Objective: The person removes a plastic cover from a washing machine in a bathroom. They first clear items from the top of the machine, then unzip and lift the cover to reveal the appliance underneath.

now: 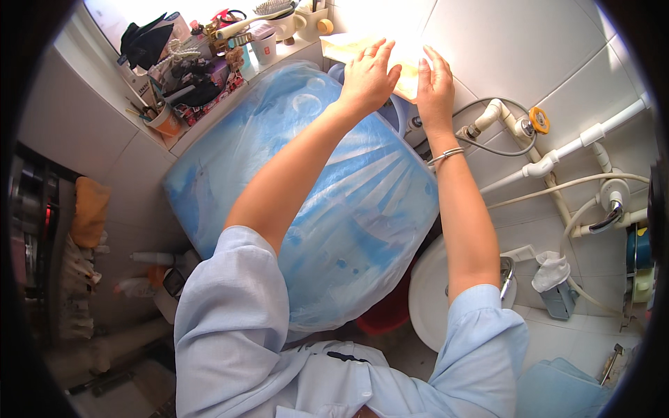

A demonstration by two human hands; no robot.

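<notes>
At the far end of my reach, a thin pale yellow sheet (406,83), cloth or paper, is partly washed out by bright light near the tiled wall. My left hand (368,76) lies over its near side with the fingers stretched forward and the thumb apart; a ring is on one finger. By its right edge is my right hand (438,86), fingers extended, with bracelets at the wrist. Whether either hand pinches the sheet is hidden. Below my forearms spreads a blue patterned plastic cover (360,204) over a large boxy object.
A cluttered window ledge (261,68) holds cups, a hairbrush and accessories. Pipes with an orange valve handle (539,120) run along the right wall. A white washbasin (426,292) and a red basin (387,313) stand lower right. Dark shelving (34,224) is at left.
</notes>
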